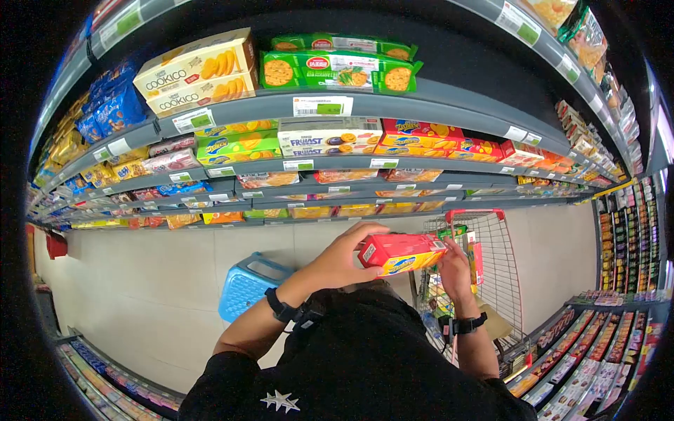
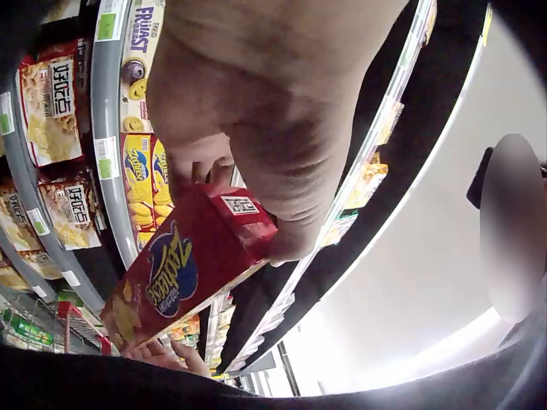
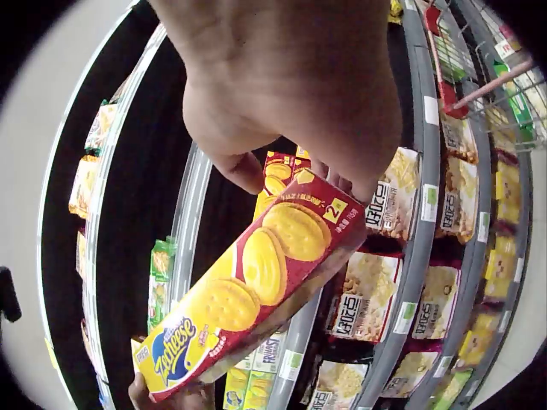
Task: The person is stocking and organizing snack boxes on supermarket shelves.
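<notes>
A long red and yellow biscuit box (image 1: 411, 252) with a blue oval brand mark is held out in front of the person's chest. The left hand (image 1: 340, 259) grips its red end, thumb and fingers around the edges. At the far end is the right hand (image 1: 456, 272), its fingers curled at the box's corner. In the left wrist view the box's red side (image 2: 184, 260) shows, tilted, with a barcode on the end near the left hand (image 2: 273, 128). The right wrist view shows the front with biscuit pictures (image 3: 261, 265) below the right hand (image 3: 291, 94).
Behind the hands stand shelves (image 1: 337, 105) of packaged biscuits, including more red and yellow boxes (image 1: 421, 137). A wire shopping cart (image 1: 502, 266) holding several packages is at the right. A blue plastic stool (image 1: 249, 284) stands on the floor at left.
</notes>
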`<state>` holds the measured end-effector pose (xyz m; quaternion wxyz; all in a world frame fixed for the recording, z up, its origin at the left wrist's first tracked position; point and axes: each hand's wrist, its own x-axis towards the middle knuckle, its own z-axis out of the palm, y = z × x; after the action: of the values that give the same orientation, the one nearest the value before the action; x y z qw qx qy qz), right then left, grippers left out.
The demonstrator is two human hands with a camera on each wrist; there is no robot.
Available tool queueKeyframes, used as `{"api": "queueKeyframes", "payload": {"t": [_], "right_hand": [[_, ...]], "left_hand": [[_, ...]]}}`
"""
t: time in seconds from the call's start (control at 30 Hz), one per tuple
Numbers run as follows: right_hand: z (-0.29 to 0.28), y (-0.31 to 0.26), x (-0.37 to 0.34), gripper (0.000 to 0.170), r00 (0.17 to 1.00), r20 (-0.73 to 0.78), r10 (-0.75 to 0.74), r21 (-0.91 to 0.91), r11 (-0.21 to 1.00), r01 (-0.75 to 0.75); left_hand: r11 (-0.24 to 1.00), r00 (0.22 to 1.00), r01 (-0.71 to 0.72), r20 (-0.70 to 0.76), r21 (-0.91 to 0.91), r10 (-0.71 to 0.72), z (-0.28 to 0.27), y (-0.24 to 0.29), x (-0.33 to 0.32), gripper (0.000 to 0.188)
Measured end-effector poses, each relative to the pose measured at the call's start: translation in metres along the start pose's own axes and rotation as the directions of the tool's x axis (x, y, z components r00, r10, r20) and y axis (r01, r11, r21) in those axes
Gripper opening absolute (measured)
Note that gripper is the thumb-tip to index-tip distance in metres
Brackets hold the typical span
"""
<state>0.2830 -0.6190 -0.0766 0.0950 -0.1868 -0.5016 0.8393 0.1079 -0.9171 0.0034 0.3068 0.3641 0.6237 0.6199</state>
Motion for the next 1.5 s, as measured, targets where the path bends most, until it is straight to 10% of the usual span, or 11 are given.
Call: {"api": "queueKeyframes", "payload": {"t": [1.13, 1.27, 1.5], "right_hand": [[0.049, -0.009, -0.005, 0.033, 0.996, -0.012, 0.087, 0.106, 0.991, -0.085], [0.062, -0.022, -0.005, 0.049, 0.997, -0.03, 0.067, -0.046, 0.997, -0.069], [0.058, -0.021, -0.006, 0.043, 0.997, -0.035, 0.067, -0.121, 0.99, -0.071]], "left_hand": [[0.958, 0.956, -0.247, -0.126, 0.147, 0.266, -0.023, 0.0, -0.026, 0.068], [0.931, 0.945, 0.048, -0.286, -0.361, -0.16, -0.034, -0.055, -0.03, 0.057], [0.928, 0.923, 0.126, -0.301, -0.352, -0.239, -0.048, -0.082, -0.033, 0.051]]}}
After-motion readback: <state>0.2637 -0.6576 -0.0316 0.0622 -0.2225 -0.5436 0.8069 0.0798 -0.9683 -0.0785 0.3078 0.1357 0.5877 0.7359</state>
